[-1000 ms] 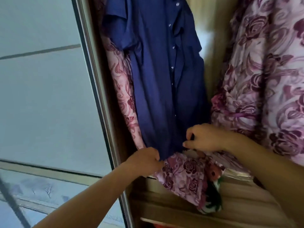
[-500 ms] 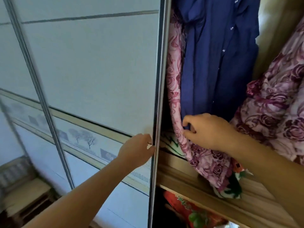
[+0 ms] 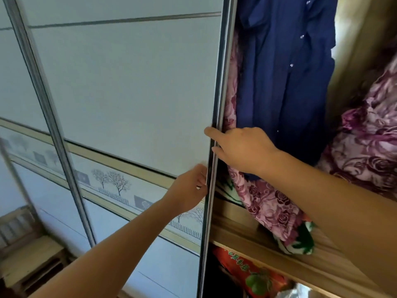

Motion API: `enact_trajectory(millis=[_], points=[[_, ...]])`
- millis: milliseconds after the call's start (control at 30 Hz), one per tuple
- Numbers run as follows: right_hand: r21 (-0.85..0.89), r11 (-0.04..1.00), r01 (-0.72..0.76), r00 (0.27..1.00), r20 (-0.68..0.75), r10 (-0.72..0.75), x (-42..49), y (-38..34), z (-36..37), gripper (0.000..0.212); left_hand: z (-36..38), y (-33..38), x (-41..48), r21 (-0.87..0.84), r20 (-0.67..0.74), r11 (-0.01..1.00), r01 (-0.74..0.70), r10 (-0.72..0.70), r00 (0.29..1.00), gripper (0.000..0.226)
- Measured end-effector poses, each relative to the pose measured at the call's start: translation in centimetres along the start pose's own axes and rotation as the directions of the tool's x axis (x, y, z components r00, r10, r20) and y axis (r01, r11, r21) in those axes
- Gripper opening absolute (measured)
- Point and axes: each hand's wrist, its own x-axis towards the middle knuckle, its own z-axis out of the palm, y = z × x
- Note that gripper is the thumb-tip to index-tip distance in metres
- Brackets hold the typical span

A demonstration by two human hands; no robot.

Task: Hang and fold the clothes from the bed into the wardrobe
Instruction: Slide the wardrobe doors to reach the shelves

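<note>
Wardrobe (image 3: 354,50), right half of view, sliding door (image 3: 129,82) drawn partly across from the left.

Upper compartment:
- blue shirt (image 3: 279,82), hanging, long axis vertical, hem down, button line facing out toward the room;
- pink floral garment (image 3: 264,203), hanging just left of the shirt against the door edge, tail draped down onto the wooden shelf (image 3: 247,237);
- purple floral quilt (image 3: 365,147), bulging in from the right, touching the shirt's right side;
- green-and-white cloth (image 3: 300,241), lying on the shelf under the floral tail.

Lower compartment: red bag with green fruit print (image 3: 253,274), only partly seen.

Left hand (image 3: 189,190): fingers curled round the door's metal edge, lower down.
Right hand (image 3: 242,149): index finger and thumb stretched straight onto the same edge, higher up, gripping nothing, in front of the shirt's lower part.

Near left, low: wooden stool (image 3: 28,254).

Compared with half a second ago: right hand off the floral garment, shifted left to the door edge; left hand on the edge as before; shirt hanging as before.
</note>
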Motion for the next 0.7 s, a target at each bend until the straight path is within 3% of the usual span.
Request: enact_trajectory(millis=[133,200,300,400,567,700], points=[[0.039,0.999,-0.019,1.0,-0.012,0.02,-2.7,1.4,0.1,0.051,1.4,1.6,0.1,0.038,0.028,0.994,-0.099,0.098,0.995,0.025],[0.018,0.999,-0.051,0.998,-0.026,0.051,-4.1,2.2,-0.1,0.052,2.5,2.0,0.1,0.157,0.044,0.97,-0.186,0.182,0.982,0.027],[-0.008,0.995,-0.102,0.994,-0.028,0.101,-6.6,3.4,-0.2,0.047,4.5,2.2,0.0,0.425,0.097,0.833,-0.354,0.347,0.933,0.033],[0.015,0.982,-0.187,0.981,-0.038,0.188,-9.6,5.0,-0.9,0.042,6.5,2.5,-0.3,0.544,0.19,0.68,-0.491,0.47,0.862,0.044],[-0.036,0.939,-0.343,0.939,-0.016,0.343,-14.9,6.0,-3.2,0.042,10.2,4.2,0.1,0.53,0.267,0.544,-0.65,0.62,0.738,0.073],[-0.214,0.899,-0.382,0.92,-0.182,0.348,-18.5,7.6,-4.9,0.048,13.3,6.9,0.3,0.491,0.276,0.497,-0.715,0.69,0.669,0.078]])
